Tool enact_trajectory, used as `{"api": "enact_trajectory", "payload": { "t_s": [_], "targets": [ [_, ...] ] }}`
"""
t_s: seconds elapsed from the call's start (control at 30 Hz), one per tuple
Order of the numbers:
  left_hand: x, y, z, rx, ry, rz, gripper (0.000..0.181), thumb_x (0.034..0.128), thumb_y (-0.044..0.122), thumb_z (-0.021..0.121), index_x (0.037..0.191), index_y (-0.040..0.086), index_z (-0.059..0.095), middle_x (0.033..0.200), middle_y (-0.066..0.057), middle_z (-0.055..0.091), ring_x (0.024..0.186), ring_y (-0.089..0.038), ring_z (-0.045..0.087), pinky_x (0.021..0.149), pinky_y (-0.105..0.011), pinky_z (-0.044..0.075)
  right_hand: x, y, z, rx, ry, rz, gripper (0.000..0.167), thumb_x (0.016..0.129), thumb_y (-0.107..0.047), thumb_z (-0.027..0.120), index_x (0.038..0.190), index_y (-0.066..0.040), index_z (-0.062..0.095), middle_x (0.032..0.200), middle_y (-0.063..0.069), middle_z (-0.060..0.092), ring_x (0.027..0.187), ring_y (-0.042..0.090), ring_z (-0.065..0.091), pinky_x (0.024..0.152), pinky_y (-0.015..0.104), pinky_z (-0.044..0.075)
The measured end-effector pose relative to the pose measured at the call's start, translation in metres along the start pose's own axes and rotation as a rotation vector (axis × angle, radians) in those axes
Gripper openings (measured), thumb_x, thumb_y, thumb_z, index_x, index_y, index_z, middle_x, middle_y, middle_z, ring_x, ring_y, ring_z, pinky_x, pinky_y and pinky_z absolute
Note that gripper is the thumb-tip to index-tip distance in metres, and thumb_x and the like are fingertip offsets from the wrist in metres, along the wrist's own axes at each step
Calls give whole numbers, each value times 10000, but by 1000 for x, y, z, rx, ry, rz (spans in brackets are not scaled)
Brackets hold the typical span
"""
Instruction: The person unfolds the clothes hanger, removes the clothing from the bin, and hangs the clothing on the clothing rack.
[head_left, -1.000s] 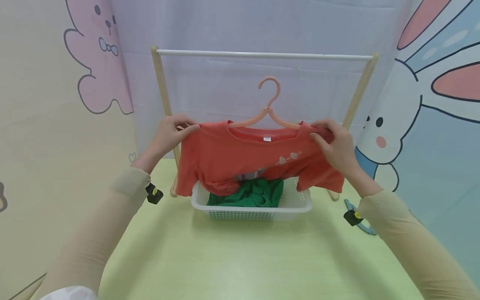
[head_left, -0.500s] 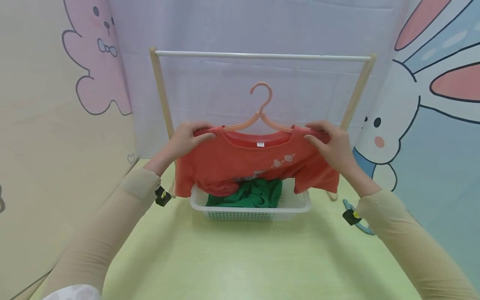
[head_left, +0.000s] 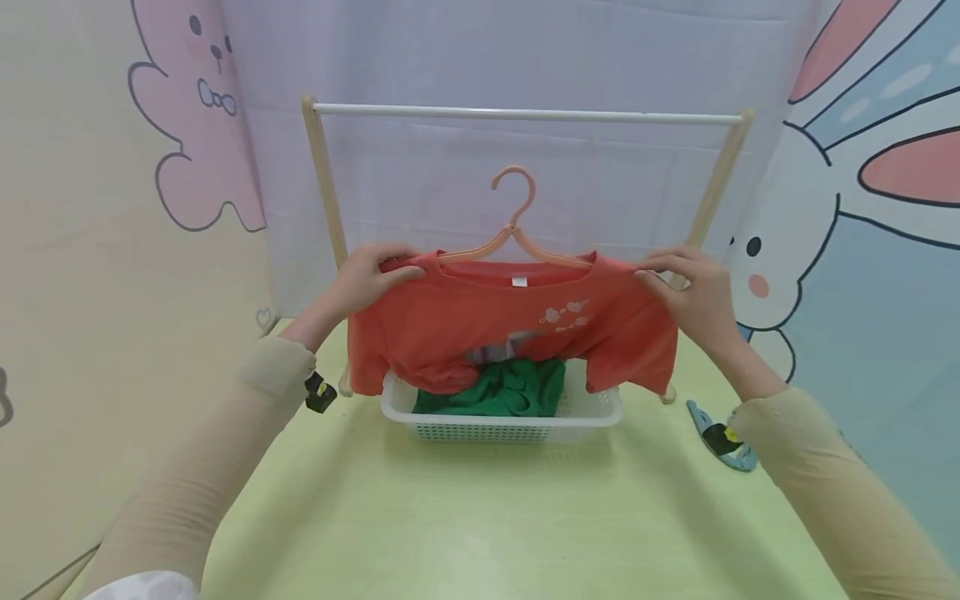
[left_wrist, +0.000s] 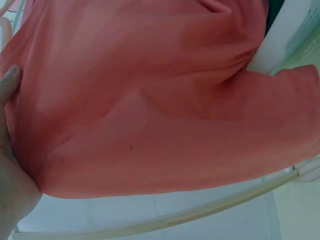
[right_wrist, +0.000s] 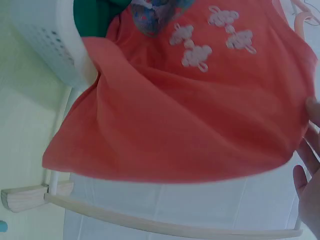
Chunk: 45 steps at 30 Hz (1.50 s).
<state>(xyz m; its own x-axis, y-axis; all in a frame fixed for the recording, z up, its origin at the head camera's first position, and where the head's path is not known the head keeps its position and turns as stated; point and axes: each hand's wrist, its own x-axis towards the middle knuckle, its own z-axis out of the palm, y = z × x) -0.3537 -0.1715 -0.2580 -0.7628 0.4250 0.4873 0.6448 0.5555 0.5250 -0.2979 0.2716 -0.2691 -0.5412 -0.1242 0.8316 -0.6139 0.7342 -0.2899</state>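
A red short-sleeved shirt [head_left: 450,321] hangs spread out on a peach hanger [head_left: 514,218], whose hook stands up above the neckline. My left hand [head_left: 371,282] pinches the shirt's left shoulder together with what lies under it, thumb in front. At the other shoulder my right hand [head_left: 693,296] pinches the fabric between thumb and fingers. In the right wrist view, white flower embroidery [right_wrist: 197,52] shows on the chest. The shirt's lower part sags into a white basket [head_left: 480,427], against a folded green cloth [head_left: 517,387]. The hanger's arms are mostly hidden inside the shirt.
Behind the shirt stands a clothes rack with a white bar [head_left: 525,113] and wooden legs [head_left: 324,175]. A blue-green hanger [head_left: 738,457] lies on the table [head_left: 480,517] by my right wrist. Curtains with cartoon animals surround the table.
My left hand has moved inward along the shoulder. My right hand has shifted outward toward the sleeve in the last half second. The hanger hook has moved left and slightly down.
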Motion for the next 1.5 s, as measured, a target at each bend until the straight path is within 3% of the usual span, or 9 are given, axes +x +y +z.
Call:
{"api": "enact_trajectory", "payload": {
  "t_s": [0.13, 0.23, 0.47, 0.63, 0.93, 1.13, 1.23, 1.4, 1.5],
  "targets": [
    [0, 2, -2, 22, -5, -11, 229, 914, 276, 710, 1120, 177, 727, 1042, -26, 733, 906, -166, 621, 815, -340, 505, 3, -3, 4, 5, -34, -60, 354, 828, -60, 780, 1175, -117, 736, 1058, 134, 744, 936, 60, 582, 821, 54, 393],
    [-1, 4, -2, 38, -11, -20, 246, 919, 281, 704, 1138, 172, 722, 1061, -44, 730, 925, -189, 622, 822, -354, 505, 8, -10, 10, 36, -63, -51, 346, 881, -71, 729, 1222, -122, 711, 1086, 134, 734, 939, 188, 604, 801, 32, 409],
    [1, 7, 0, 43, -18, -20, 262, 924, 302, 696, 1155, 179, 716, 1091, -41, 725, 959, -201, 622, 850, -366, 512, 12, -23, 26, 100, -209, 92, 323, 953, -237, 662, 1261, -141, 682, 1136, 105, 723, 954, 225, 681, 769, -5, 451],
    [2, 4, 0, 19, -5, -3, 219, 923, 264, 700, 1122, 175, 724, 1061, -32, 729, 934, -184, 621, 835, -349, 507, 8, -26, 32, 117, -290, 145, 323, 940, -196, 676, 1257, -139, 667, 1136, 97, 726, 974, 253, 720, 791, 17, 473],
    [-2, 2, 4, 70, 0, -6, 268, 910, 258, 721, 1159, 160, 709, 1091, -50, 725, 946, -203, 624, 847, -386, 519, 5, -22, 34, 67, -200, 104, 312, 942, -195, 671, 1245, -119, 661, 1131, 106, 724, 958, 253, 722, 831, 73, 508],
    [-11, 1, 3, 88, 81, 8, 336, 906, 173, 723, 1238, 142, 678, 1216, -71, 692, 1129, -251, 608, 975, -457, 517, 9, -17, 29, -13, -121, 77, 304, 929, -174, 687, 1218, -82, 669, 1091, 134, 731, 928, 274, 720, 811, -3, 440],
    [-18, -1, 2, 74, 113, 20, 332, 914, 120, 705, 1244, 141, 675, 1220, -81, 678, 1115, -253, 600, 938, -455, 535, 12, -16, 26, -50, -97, 69, 296, 927, -176, 692, 1199, -60, 673, 1073, 152, 730, 924, 293, 713, 791, -25, 389],
    [-22, -5, 1, 70, 152, 37, 294, 931, 93, 675, 1220, 145, 692, 1187, -80, 686, 1026, -229, 620, 848, -418, 560, 13, -17, 25, -102, -68, 74, 288, 919, -189, 706, 1177, -62, 682, 1069, 145, 725, 928, 285, 697, 797, 106, 448],
    [-22, -5, 0, 88, 175, 49, 269, 936, 96, 669, 1200, 137, 704, 1163, -82, 698, 990, -228, 625, 820, -399, 557, 13, -16, 26, -105, -55, 64, 287, 919, -193, 707, 1172, -59, 684, 1066, 149, 724, 923, 288, 694, 795, 73, 418]
  ]
}}
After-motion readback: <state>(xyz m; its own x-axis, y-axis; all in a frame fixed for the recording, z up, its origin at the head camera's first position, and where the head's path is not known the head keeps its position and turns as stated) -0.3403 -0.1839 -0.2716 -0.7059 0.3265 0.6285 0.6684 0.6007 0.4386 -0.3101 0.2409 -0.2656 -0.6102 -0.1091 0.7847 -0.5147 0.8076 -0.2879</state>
